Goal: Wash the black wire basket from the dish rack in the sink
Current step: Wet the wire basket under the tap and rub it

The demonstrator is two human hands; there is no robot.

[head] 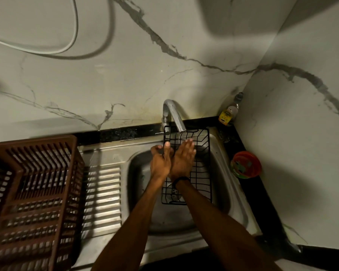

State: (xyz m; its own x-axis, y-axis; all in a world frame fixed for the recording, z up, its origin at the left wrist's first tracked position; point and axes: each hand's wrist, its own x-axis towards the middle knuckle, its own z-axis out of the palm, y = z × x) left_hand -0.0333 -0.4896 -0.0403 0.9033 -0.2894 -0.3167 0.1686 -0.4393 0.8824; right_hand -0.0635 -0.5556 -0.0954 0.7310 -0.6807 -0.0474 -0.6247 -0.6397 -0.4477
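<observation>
Black wire basket (pixel 202 153) down in the sink, far end propped up near the back rim, right under the tap. Biggest first: brown dish rack (pixel 33 192) well off to the left beside the ribbed drainboard (pixel 104 192), out of harm's way. Next, steel sink (pixel 164 218), smooth and probably wet, so poor footing for thin wire. Could let the tilted basket skid down into the bowl with a clatter on any slackening of the hold.

Left hand (pixel 160 163) gripping the basket's left edge, fingers curled round the wire, thumb straight up along it (the only real anchor). Right hand (pixel 183 161) laid flat on the wires inside, fingers straight and together, holding nothing, just pressed there below the spout. Hard sideways scrubbing from that palm likely to twist the frame out of the left-hand grip, or to catch a fingertip between crossing wires.

Tap (pixel 173 114) close over the raised end: risk of knocking the spout when lifting or turning the basket, and of spray bouncing off the wires onto the counter. Smallest, the red tub (pixel 246 165) and the corner bottle (pixel 229 112), both near the sink's right side and within reach of a swinging basket corner.
</observation>
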